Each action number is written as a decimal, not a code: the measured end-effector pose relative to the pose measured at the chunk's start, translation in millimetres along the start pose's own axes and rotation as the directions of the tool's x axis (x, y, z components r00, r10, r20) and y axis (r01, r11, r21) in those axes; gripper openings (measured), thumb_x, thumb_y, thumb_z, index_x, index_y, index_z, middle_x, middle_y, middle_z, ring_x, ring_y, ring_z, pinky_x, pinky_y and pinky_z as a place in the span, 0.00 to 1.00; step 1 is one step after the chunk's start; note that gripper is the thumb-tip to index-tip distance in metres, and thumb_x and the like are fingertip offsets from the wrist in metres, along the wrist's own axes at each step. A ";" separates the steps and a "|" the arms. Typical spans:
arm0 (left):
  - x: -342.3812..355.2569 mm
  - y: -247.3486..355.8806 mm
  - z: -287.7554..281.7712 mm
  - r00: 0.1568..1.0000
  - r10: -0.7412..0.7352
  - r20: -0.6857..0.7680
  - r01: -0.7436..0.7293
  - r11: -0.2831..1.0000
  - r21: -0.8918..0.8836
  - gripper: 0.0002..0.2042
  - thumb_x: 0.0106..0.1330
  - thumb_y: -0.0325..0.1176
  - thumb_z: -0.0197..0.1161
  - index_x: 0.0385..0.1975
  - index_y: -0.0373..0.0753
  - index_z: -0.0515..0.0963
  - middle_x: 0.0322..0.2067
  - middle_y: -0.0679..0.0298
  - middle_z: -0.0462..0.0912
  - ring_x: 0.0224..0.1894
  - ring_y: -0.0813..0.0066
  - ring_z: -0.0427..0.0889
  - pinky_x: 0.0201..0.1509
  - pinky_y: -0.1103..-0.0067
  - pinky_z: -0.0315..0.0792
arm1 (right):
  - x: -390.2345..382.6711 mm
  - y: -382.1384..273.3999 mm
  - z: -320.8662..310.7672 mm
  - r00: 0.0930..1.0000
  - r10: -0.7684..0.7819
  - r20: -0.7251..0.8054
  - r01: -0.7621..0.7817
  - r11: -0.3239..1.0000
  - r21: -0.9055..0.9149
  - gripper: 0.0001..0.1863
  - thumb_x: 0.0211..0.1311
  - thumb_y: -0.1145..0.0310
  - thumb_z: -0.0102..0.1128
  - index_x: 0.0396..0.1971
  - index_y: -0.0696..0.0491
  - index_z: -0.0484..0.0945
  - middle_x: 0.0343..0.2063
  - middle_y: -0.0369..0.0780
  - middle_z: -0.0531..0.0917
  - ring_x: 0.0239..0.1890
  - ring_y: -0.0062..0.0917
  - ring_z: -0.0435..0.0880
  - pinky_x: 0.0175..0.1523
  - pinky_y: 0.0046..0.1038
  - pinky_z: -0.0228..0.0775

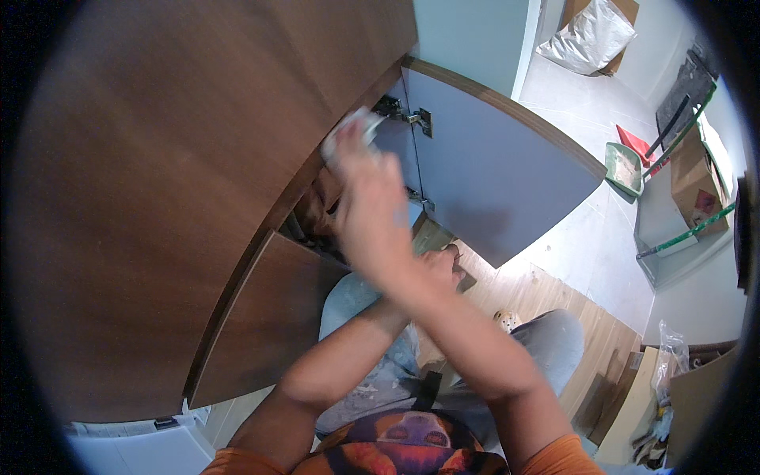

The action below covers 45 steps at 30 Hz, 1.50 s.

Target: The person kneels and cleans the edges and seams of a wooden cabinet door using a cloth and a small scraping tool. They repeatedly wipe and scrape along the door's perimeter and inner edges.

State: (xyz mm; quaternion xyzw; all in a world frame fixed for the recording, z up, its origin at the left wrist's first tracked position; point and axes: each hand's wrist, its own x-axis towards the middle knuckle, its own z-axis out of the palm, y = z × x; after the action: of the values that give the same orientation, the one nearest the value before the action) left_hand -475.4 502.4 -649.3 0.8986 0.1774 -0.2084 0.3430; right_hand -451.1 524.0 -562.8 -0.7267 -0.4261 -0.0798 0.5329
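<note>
My forearms cross, the right one above the left. My right hand (368, 190) is blurred by motion and reaches up to the cabinet's edge. Its fingers are closed on a crumpled whitish cloth (370, 123) with a reddish patch, at the edge of the brown cabinet top (198, 158). Beside it a cabinet door (499, 158) stands open, pale inside, on metal hinges (425, 122). My left hand (440, 264) is low, below the door's lower corner and partly hidden by my right forearm. Its fingers are curled; something dark shows at them, too unclear to name.
A closed brown door panel (269, 317) lies left of the opening, with dark brown things inside the cabinet. On the floor to the right are a green dustpan (625, 170), a red dustpan (633, 142) and a cardboard box (697, 186). A white sack (590, 39) stands far back.
</note>
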 end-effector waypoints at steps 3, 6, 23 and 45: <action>5.1 -52.0 33.8 0.957 0.220 -0.191 -0.246 0.962 -0.122 0.34 0.69 0.50 0.75 0.69 0.39 0.74 0.74 0.55 0.72 0.77 0.66 0.67 0.77 0.67 0.65 | 58.0 19.3 -6.9 0.967 -0.145 -0.207 0.124 0.986 -0.109 0.28 0.58 0.88 0.51 0.61 0.65 0.79 0.66 0.59 0.78 0.55 0.61 0.81 0.63 0.46 0.76; 5.7 -32.9 25.6 0.980 0.072 -0.183 -0.078 0.997 -0.025 0.29 0.70 0.46 0.73 0.65 0.38 0.76 0.65 0.48 0.81 0.70 0.52 0.77 0.72 0.61 0.71 | 55.8 4.7 -19.8 0.995 -0.084 -0.058 0.081 0.995 -0.050 0.27 0.59 0.87 0.53 0.60 0.63 0.80 0.65 0.57 0.80 0.56 0.57 0.81 0.64 0.47 0.76; 14.3 -14.1 22.0 0.970 0.015 -0.241 -0.010 1.000 0.023 0.19 0.70 0.38 0.70 0.55 0.33 0.82 0.48 0.40 0.88 0.56 0.38 0.86 0.60 0.54 0.78 | -26.4 -17.9 -35.9 0.984 -0.180 0.011 0.166 0.928 0.334 0.21 0.64 0.82 0.60 0.56 0.51 0.85 0.56 0.47 0.81 0.49 0.47 0.88 0.55 0.43 0.80; 8.1 -21.2 20.9 0.981 -0.020 -0.194 0.035 0.996 0.079 0.20 0.67 0.38 0.73 0.51 0.30 0.81 0.44 0.40 0.89 0.52 0.40 0.88 0.57 0.54 0.78 | -46.7 4.7 4.9 0.973 -0.221 0.062 0.205 0.958 0.202 0.37 0.64 0.84 0.56 0.75 0.46 0.73 0.58 0.49 0.79 0.57 0.48 0.80 0.65 0.43 0.76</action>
State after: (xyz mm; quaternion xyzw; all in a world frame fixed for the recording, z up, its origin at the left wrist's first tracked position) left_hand -483.6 504.3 -679.0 0.9253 0.2135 -0.1322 0.2842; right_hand -478.7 502.9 -594.8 -0.6239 -0.5296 -0.0642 0.5711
